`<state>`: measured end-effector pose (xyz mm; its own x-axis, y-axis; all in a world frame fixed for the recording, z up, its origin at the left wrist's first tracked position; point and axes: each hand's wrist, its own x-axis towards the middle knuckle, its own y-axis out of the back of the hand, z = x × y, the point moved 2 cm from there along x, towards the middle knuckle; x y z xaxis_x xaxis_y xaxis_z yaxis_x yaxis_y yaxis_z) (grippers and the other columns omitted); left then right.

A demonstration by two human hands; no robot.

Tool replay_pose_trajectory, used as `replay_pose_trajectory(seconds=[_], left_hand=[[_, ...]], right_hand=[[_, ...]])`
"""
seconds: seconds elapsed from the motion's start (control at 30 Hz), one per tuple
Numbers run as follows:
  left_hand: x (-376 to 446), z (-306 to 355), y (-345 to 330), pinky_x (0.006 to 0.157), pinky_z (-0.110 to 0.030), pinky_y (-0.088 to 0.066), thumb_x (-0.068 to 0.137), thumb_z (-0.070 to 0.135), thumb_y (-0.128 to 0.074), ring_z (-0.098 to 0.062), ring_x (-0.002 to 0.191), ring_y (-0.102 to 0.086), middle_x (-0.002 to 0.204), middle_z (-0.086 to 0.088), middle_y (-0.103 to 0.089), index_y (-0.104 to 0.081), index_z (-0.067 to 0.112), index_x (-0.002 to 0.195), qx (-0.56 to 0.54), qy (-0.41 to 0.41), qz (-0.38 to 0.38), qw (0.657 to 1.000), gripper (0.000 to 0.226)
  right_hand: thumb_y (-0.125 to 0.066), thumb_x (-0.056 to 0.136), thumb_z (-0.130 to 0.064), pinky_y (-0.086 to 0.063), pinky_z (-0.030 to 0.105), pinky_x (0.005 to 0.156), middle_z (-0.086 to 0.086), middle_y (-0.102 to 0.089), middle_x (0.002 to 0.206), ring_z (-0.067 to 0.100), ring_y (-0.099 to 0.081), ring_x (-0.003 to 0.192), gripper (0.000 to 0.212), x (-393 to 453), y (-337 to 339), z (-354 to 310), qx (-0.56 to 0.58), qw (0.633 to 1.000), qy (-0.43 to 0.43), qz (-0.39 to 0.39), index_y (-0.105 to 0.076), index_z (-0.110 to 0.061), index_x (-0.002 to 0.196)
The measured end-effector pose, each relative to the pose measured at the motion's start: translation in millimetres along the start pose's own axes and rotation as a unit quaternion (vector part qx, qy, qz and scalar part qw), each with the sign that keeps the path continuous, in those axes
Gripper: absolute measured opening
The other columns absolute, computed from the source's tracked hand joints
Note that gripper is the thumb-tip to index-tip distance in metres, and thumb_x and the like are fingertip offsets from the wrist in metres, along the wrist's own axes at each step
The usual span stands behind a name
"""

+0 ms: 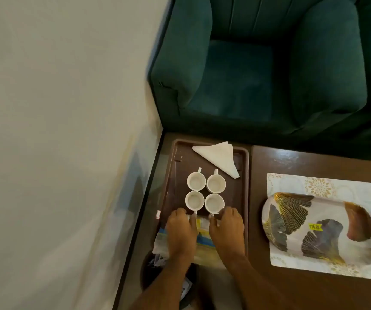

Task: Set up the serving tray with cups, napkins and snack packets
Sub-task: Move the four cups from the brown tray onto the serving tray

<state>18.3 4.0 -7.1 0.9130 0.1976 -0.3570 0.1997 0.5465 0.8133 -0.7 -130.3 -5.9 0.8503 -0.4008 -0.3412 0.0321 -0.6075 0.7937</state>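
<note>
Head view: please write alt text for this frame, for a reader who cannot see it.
Both hands, left and right, press flat on snack packets at the near end of a brown tray. The tray also holds four white cups in a square and a folded white napkin at the far end. A green armchair stands beyond, and a leaf-patterned tray lies to the right.
</note>
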Motion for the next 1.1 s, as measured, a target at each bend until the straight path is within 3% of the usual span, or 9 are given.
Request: replay_pose_trajectory(seconds=[0.07, 0.2, 0.3, 0.43, 0.53, 0.7, 0.83, 1.0, 1.1], left_hand=[[3.9, -2.2, -6.5, 0.083, -0.028, -0.057, 0.100, 0.038, -0.064, -0.016, 0.099, -0.067, 0.104, -0.001, -0.071, -0.068, 0.015, 0.108, -0.011, 0.008, 0.000, 1.000, 0.025], [8.2, -0.3, -14.1, 0.078, -0.025, -0.051, 0.098, 0.036, -0.067, -0.017, 0.098, -0.067, 0.103, -0.003, -0.069, -0.070, 0.013, 0.107, -0.015, 0.023, -0.010, 1.000, 0.025], [11.2, 0.4, -19.5, 0.077, -0.022, -0.047, 0.098, 0.038, -0.067, -0.016, 0.096, -0.066, 0.103, -0.003, -0.069, -0.072, 0.011, 0.107, -0.018, 0.017, -0.007, 1.000, 0.029], [15.4, -0.3, -28.0, 0.080, -0.029, -0.057, 0.098, 0.039, -0.067, -0.016, 0.092, -0.068, 0.100, -0.003, -0.071, -0.074, 0.011, 0.103, -0.038, 0.024, 0.003, 0.999, 0.029], [18.3, -2.1, -32.6, 0.072, -0.029, -0.058, 0.098, 0.037, -0.067, -0.014, 0.078, -0.068, 0.085, 0.000, -0.072, -0.075, 0.012, 0.092, -0.049, 0.033, -0.002, 0.998, 0.026], [19.8, -3.8, -36.5, 0.056, -0.025, -0.047, 0.098, 0.034, -0.068, -0.011, 0.061, -0.063, 0.067, 0.002, -0.068, -0.074, 0.013, 0.077, -0.079, 0.038, -0.017, 0.996, 0.030], [19.7, -4.3, -37.2, 0.050, -0.022, -0.033, 0.098, 0.028, -0.068, -0.010, 0.054, -0.056, 0.060, 0.001, -0.064, -0.071, 0.011, 0.069, -0.082, 0.031, -0.007, 0.996, 0.033], [14.5, -0.6, -36.2, 0.054, -0.036, -0.053, 0.098, 0.026, -0.069, -0.015, 0.057, -0.061, 0.062, -0.004, -0.067, -0.075, 0.009, 0.073, -0.074, 0.035, 0.004, 0.997, 0.032], [7.0, 4.7, -30.1, 0.050, -0.024, -0.040, 0.098, 0.025, -0.069, -0.010, 0.054, -0.056, 0.061, -0.002, -0.065, -0.073, 0.008, 0.071, -0.086, 0.029, 0.014, 0.996, 0.032]], right_hand=[[-0.075, 0.089, -0.026, -0.044, 0.028, 0.073, 0.004, -0.063, 0.097, 0.020, -0.059, 0.088, 0.020, 0.9, -5.8, 2.8, 0.017, 0.999, -0.034, 0.015, -0.062, -0.013, 0.095], [-0.077, 0.088, -0.032, -0.033, 0.022, 0.060, 0.002, -0.063, 0.089, 0.015, -0.054, 0.076, 0.023, 3.1, -20.0, 4.3, 0.019, 0.995, -0.096, 0.007, -0.065, -0.012, 0.089], [-0.079, 0.086, -0.034, -0.036, 0.022, 0.060, 0.002, -0.067, 0.087, 0.015, -0.059, 0.076, 0.024, 6.5, -29.2, 7.2, 0.056, 0.991, -0.118, 0.025, -0.071, -0.012, 0.089], [-0.078, 0.088, -0.032, -0.039, 0.019, 0.058, 0.000, -0.069, 0.079, 0.010, -0.063, 0.069, 0.015, 6.9, -40.1, 13.2, 0.108, 0.984, -0.136, 0.029, -0.078, -0.018, 0.081], [-0.078, 0.088, -0.028, -0.045, 0.024, 0.060, 0.000, -0.068, 0.077, 0.010, -0.062, 0.070, 0.014, 6.2, -40.6, 13.2, 0.130, 0.981, -0.136, 0.041, -0.079, -0.017, 0.079], [-0.076, 0.089, -0.033, -0.055, 0.039, 0.060, -0.004, -0.066, 0.063, 0.013, -0.063, 0.062, 0.024, 5.3, -42.3, 12.9, 0.156, 0.978, -0.128, 0.041, -0.077, -0.017, 0.071], [-0.078, 0.089, -0.026, -0.057, 0.034, 0.058, -0.007, -0.070, 0.059, 0.012, -0.066, 0.058, 0.019, 7.8, -39.5, 11.6, 0.176, 0.973, -0.144, 0.034, -0.080, -0.015, 0.074], [-0.078, 0.089, -0.020, -0.044, 0.019, 0.054, -0.007, -0.066, 0.059, 0.009, -0.062, 0.057, 0.014, 6.0, -30.6, 15.1, 0.185, 0.969, -0.156, 0.042, -0.082, -0.012, 0.079], [-0.080, 0.088, -0.019, -0.050, 0.025, 0.056, -0.001, -0.070, 0.060, 0.015, -0.064, 0.055, 0.016, 1.4, -22.9, 16.5, 0.179, 0.972, -0.140, 0.054, -0.081, -0.009, 0.076]])
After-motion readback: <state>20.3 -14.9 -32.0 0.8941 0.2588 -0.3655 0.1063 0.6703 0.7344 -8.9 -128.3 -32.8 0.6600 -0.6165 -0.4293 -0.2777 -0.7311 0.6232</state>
